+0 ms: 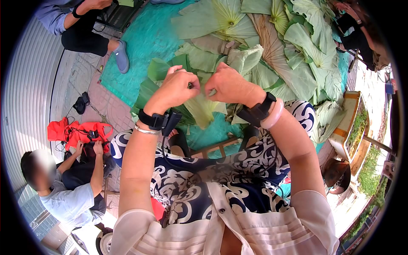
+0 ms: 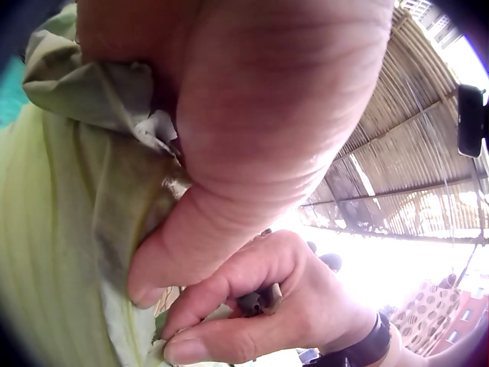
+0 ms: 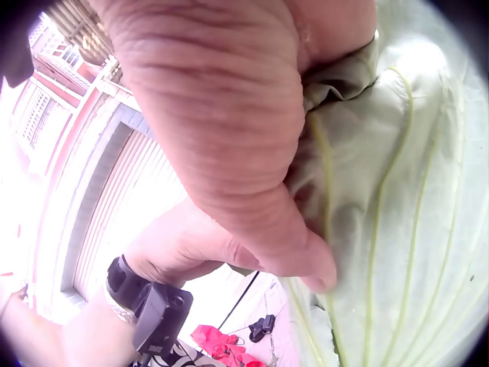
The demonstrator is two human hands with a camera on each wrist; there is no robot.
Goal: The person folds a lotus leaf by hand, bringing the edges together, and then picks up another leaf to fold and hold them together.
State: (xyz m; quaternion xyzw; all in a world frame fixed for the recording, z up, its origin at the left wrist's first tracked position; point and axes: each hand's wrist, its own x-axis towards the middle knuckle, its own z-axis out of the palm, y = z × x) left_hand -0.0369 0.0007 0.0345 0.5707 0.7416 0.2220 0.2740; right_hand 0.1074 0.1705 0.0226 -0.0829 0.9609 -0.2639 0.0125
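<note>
Both hands are raised together in front of me, holding one large green lotus leaf that hangs folded between them. My left hand grips the leaf's gathered top edge, fingers curled, thumb pressing into the leaf. My right hand pinches the same edge close beside it; in the right wrist view its thumb lies on the veined leaf. The right hand shows below the left thumb in the left wrist view. Each wrist wears a black camera strap.
A heap of lotus leaves covers a teal sheet ahead. One person sits at the upper left, another crouches at the lower left by a red bag. A planter stands right.
</note>
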